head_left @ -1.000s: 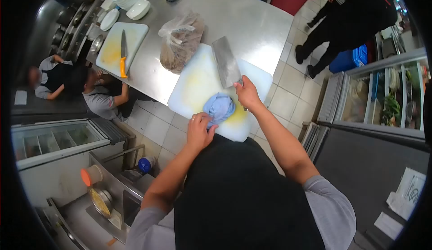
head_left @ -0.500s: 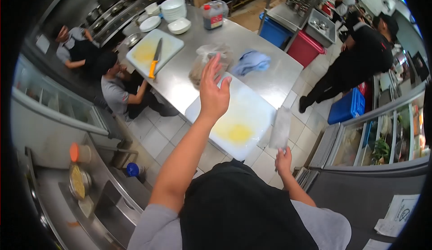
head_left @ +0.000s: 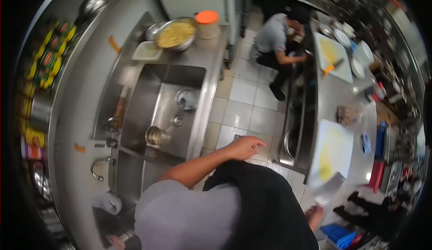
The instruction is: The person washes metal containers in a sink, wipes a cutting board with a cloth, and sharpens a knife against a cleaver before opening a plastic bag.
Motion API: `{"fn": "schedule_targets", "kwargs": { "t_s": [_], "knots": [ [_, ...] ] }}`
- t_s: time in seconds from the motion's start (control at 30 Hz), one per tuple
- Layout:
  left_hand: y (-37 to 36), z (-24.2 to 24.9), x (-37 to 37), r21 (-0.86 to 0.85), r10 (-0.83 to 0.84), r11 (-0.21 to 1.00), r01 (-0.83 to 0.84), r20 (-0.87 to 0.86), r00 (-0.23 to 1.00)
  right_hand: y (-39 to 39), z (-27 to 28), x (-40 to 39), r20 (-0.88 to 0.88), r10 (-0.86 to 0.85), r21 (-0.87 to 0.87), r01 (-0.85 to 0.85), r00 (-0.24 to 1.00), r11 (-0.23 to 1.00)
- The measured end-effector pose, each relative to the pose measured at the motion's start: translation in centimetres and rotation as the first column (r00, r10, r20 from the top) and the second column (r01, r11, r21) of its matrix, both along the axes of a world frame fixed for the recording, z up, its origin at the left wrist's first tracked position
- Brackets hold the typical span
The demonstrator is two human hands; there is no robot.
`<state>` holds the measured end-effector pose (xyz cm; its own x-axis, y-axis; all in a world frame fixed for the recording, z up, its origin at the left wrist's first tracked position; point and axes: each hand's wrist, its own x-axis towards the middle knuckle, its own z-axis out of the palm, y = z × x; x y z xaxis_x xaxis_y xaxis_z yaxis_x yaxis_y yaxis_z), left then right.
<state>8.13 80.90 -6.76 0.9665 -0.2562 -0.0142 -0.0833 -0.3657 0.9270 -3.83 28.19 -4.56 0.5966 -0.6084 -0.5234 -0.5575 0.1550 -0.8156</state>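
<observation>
My right hand (head_left: 314,215) grips the handle of a cleaver (head_left: 331,188), whose broad blade overlaps the near corner of a white cutting board (head_left: 336,144). A yellow stain marks that board. My left hand (head_left: 245,148) is held out over the floor between the sink counter and the steel table, its fingers loosely stretched and holding nothing. Beyond the near board, a cloudy plastic bag (head_left: 350,115) with brownish contents and a blue cloth (head_left: 365,143) lie on the table. The image is slightly blurred.
On my left is a steel sink (head_left: 202,128) with bowls inside. A bowl of yellow food (head_left: 176,34) and an orange-lidded container (head_left: 207,24) stand beside it. A crouching person (head_left: 274,36) is near the steel table (head_left: 330,99). A second board (head_left: 325,47) holds a yellow-handled knife (head_left: 333,66).
My view has swung left, bringing the sink into full view and shifting the table to the right. My left hand has moved from above the near board. The cleaver stays in my right hand.
</observation>
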Motion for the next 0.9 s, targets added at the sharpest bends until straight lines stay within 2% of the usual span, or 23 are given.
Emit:
{"fn": "schedule_targets", "kwargs": {
  "t_s": [0.03, 0.1, 0.17, 0.2, 0.23, 0.27, 0.3, 0.33, 0.37, 0.4, 0.43, 0.5, 0.63, 0.67, 0.7, 0.73, 0.77, 0.8, 0.83, 0.87, 0.9],
  "knots": [
    [5.6, 0.0, -3.1, -0.009, 0.223, 0.975, -0.224, -0.058, 0.973, -2.7, 1.5, 3.5, 0.179, 0.039, -0.225, 0.002, 0.983, 0.974],
    [11.8, 1.3, -4.8, 0.039, 0.458, 0.887, -0.461, 0.066, 0.887, 0.5, 7.3, 7.7, 0.444, 0.207, -0.467, 0.028, 0.872, 0.884],
    [17.9, 1.2, -6.3, -0.03, 0.67, 0.73, -0.683, 0.234, 0.705, 0.6, 7.7, 11.3, 0.512, 0.231, -0.555, 0.113, 0.827, 0.824],
    [20.2, 2.9, -7.3, -0.077, 0.75, 0.646, -0.76, 0.249, 0.613, -1.7, 5.6, 12.7, 0.382, 0.228, -0.714, 0.129, 0.896, 0.689],
    [21.9, 5.1, -8.7, -0.12, 0.822, 0.55, -0.826, 0.253, 0.51, -8.2, -0.8, 15.1, 0.22, 0.23, -0.952, 0.26, 0.948, -0.16],
    [23.4, 5.8, -10.1, -0.161, 0.865, 0.471, -0.868, 0.276, 0.418, -4.5, -1.1, 14.4, 0.232, 0.323, -0.963, 0.263, 0.918, -0.056],
    [24.6, 6.3, -11.7, -0.194, 0.897, 0.394, -0.898, 0.295, 0.33, -8.6, -5.0, 14.1, 0.225, 0.361, -0.964, 0.261, 0.905, -0.054],
    [25.4, 7.2, -13.3, -0.244, 0.926, 0.347, -0.905, 0.245, 0.289, -12.8, -8.8, 14.2, -0.023, 0.4, -0.992, 0.029, 0.916, -0.123],
    [26.6, 7.3, -14.9, -0.247, 0.935, 0.316, -0.916, 0.243, 0.257, -16.9, -12.7, 14.9, -0.263, 0.419, -0.96, -0.193, 0.869, -0.201],
    [28.0, 7.4, -16.7, -0.276, 0.951, 0.264, -0.924, 0.233, 0.202, -14.1, -11.8, 13.7, -0.476, 0.427, -0.862, -0.503, 0.769, -0.054],
    [29.5, 7.7, -18.5, -0.304, 0.963, 0.214, -0.928, 0.225, 0.148, -12.0, -10.9, 12.6, -0.578, 0.44, -0.784, -0.618, 0.687, -0.065],
    [34.0, 8.9, -22.9, -0.312, 0.963, 0.133, -0.941, 0.266, 0.048, -8.9, -10.2, 11.8, -0.645, 0.495, -0.718, -0.683, 0.583, -0.132],
    [41.5, 14.4, -31.6, -0.254, 0.87, -0.163, -0.953, 0.418, -0.261, -4.6, -9.4, 12.9, -0.649, 0.592, -0.686, -0.705, 0.478, -0.181],
    [45.0, 13.0, -34.4, -0.2, 0.824, -0.272, -0.941, 0.456, -0.335, -3.9, -9.4, 13.3, -0.628, 0.615, -0.694, -0.7, 0.476, -0.166],
    [46.4, 13.9, -36.9, -0.075, 0.746, -0.436, -0.897, 0.526, -0.407, -3.6, -9.5, 14.0, -0.593, 0.642, -0.711, -0.689, 0.485, -0.136],
    [52.0, 9.4, -43.0, 0.383, 0.638, -0.605, -0.698, 0.757, -0.138, -3.3, -9.9, 15.0, -0.54, 0.663, -0.736, -0.673, 0.518, -0.072],
    [57.3, 5.2, -48.8, 0.509, 0.474, -0.822, -0.253, 0.86, 0.191, -3.3, -10.5, 15.6, -0.475, 0.668, -0.755, -0.655, 0.573, 0.025],
    [59.8, 6.3, -51.0, 0.758, 0.757, -0.65, -0.063, 0.637, -0.146, -3.2, -11.6, 15.3, -0.43, 0.612, -0.728, -0.656, 0.664, 0.2],
    [60.3, 6.9, -53.0, 0.844, 0.824, -0.535, 0.035, 0.531, -0.195, -2.4, -12.1, 14.9, -0.382, 0.535, -0.694, -0.616, 0.754, 0.372],
    [60.0, 6.3, -54.5, 0.758, 0.759, -0.631, 0.166, 0.647, -0.072, -1.8, -12.7, 14.0, -0.301, 0.538, -0.748, -0.545, 0.787, 0.378],
    [62.6, 2.0, -59.8, 0.532, 0.498, -0.845, -0.054, 0.819, 0.285, 0.2, -10.4, 13.6, -0.352, 0.49, -0.594, -0.595, 0.797, 0.541]
  ]
}}
